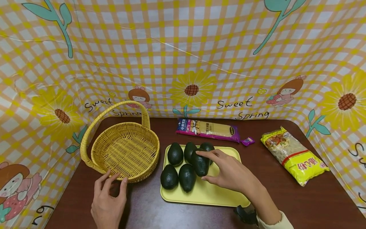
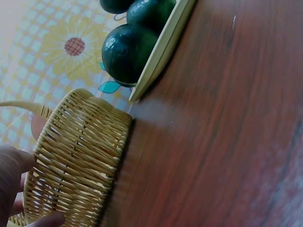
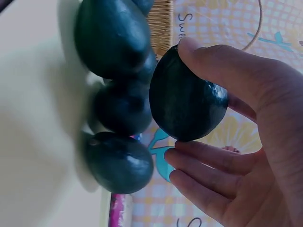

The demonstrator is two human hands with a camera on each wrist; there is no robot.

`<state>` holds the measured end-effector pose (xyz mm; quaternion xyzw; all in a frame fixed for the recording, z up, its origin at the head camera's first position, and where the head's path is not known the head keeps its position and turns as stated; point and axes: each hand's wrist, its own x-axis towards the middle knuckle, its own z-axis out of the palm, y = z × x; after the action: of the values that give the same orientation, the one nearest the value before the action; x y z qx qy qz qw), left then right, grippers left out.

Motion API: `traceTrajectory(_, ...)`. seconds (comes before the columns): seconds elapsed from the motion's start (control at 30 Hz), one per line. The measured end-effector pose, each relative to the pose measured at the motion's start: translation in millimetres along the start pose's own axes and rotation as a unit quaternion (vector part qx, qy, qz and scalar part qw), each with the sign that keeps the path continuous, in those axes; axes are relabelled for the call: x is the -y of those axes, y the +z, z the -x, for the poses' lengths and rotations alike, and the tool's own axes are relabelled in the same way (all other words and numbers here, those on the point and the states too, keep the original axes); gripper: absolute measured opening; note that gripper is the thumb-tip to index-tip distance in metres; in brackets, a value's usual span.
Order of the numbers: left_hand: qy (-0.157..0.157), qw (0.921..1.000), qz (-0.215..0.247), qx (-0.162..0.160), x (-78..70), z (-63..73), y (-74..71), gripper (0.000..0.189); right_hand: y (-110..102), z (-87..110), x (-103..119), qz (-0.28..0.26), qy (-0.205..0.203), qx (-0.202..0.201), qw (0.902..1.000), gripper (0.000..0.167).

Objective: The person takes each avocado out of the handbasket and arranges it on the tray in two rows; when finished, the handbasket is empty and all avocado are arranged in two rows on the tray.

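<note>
My right hand (image 1: 228, 168) grips a dark green avocado (image 1: 200, 163) between thumb and fingers above a yellow tray (image 1: 217, 192). In the right wrist view the held avocado (image 3: 187, 101) hangs clear of the others, thumb on one side and fingertips on the other. Several more avocados (image 1: 187, 178) lie on the tray's left half; one at the back is partly hidden. At the left, my left hand (image 1: 108, 200) holds the near rim of a yellow wicker basket (image 1: 123, 152), fingertips over its edge. The basket's woven wall (image 2: 75, 156) shows close up in the left wrist view.
Behind the tray lies a purple noodle packet (image 1: 207, 129), with a small purple sachet (image 1: 247, 141) beside it. A yellow bag of pasta (image 1: 294, 156) rests at the right. The basket's tall handle (image 1: 110, 109) arches up on its left. A checked cloth (image 1: 183, 57) surrounds the table.
</note>
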<state>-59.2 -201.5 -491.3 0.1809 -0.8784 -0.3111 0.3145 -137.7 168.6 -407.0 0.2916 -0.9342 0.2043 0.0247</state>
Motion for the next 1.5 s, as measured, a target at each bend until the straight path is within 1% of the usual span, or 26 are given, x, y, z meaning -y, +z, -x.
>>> traceTrajectory(0.2,0.002,1.0000,0.003,0.001,0.4,1.0,1.2,0.031,8,10.2,-4,-0.006,0.004,0.000,1.0000,0.082)
traceTrajectory(0.43,0.001,1.0000,0.003,-0.001,0.1,0.4,-0.4,0.031,19,19.1,-8,-0.009,0.019,0.013,0.9997,0.082)
traceTrajectory(0.77,0.002,1.0000,0.003,0.005,-1.5,-0.7,-1.0,0.031,34,34.0,-14,-0.002,0.005,0.001,1.0000,0.082)
traceTrajectory(0.93,0.004,1.0000,0.002,0.002,-2.9,-0.2,-1.9,0.029,39,37.4,-15,0.008,-0.004,-0.001,1.0000,0.082)
traceTrajectory(1.1,0.019,0.9998,0.007,-0.004,-8.3,2.0,-2.1,0.028,42,41.3,-15,0.017,0.001,-0.003,0.9998,0.082)
traceTrajectory(1.17,0.036,0.9992,0.012,-0.015,-11.9,3.7,-2.3,0.028,43,43.1,-15,0.018,0.006,-0.001,0.9998,0.081)
traceTrajectory(1.23,0.065,0.9972,0.017,-0.032,-16.6,5.1,-2.7,0.031,43,44.5,-14,0.018,0.009,-0.001,0.9998,0.081)
traceTrajectory(1.3,0.109,0.9925,0.031,-0.047,-22.0,5.2,-3.8,0.032,43,45.4,-13,0.022,0.010,-0.004,0.9997,0.082)
traceTrajectory(1.37,0.162,0.9842,0.047,-0.053,-28.5,3.6,-4.6,0.034,43,46.4,-11,0.030,0.009,-0.009,0.9995,0.083)
traceTrajectory(1.43,0.214,0.9744,0.058,-0.036,-35.9,1.3,-5.2,0.040,42,47.5,-10,0.037,0.011,-0.014,0.9992,0.084)
traceTrajectory(1.5,0.261,0.9634,0.061,-0.006,-43.5,-1.4,-4.7,0.050,39,48.5,-8,0.044,0.013,-0.019,0.9988,0.082)
